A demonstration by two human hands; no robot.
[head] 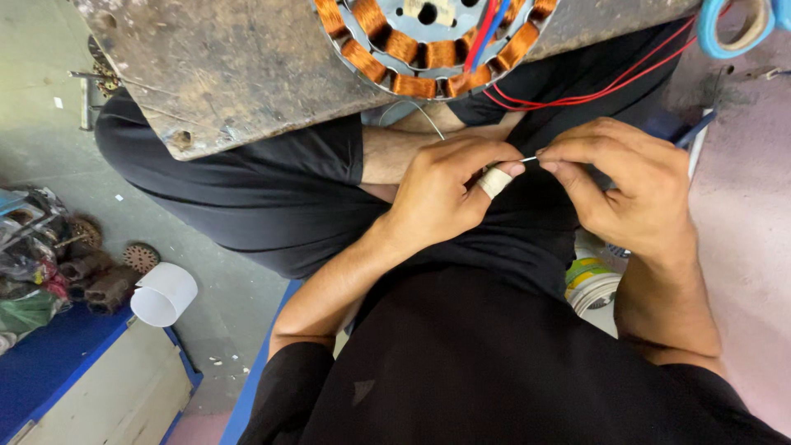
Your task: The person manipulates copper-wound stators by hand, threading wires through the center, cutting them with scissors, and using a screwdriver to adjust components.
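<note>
Thin white wire (530, 158), pinched from both sides near the centre of the frame, just above the lap. Left hand (441, 191) curled, thumb and forefinger pressed together on the wire's left end; white tape (496, 182) wrapped around one fingertip. Right hand (630, 191) curled too, thumb and forefinger closed on the wire's right end, remaining fingers folded loosely below. Fingertips of the two hands almost touching, only a short bit of wire showing between them.

Above the hands, at top centre: a round stator (428, 45) with copper coils around its rim, lying on a worn wooden board (239, 70) that fills the upper left. Red leads (593, 92) and a blue one trailing from the stator toward the upper right, hanging in a loop just over the right hand. Another thin pale strand dropping from the stator's edge toward the left hand. Blue tape roll (733, 29) in the top right corner, cut off by the frame edge.

Black clothing across the lap and lower frame. At lower left on the grey floor: a white cup (165, 294) on its side, beside rusty toothed discs and dark metal parts. Blue-edged panel (91, 379) in the bottom left corner. Below the right wrist, part of a green and white container (589, 284).
</note>
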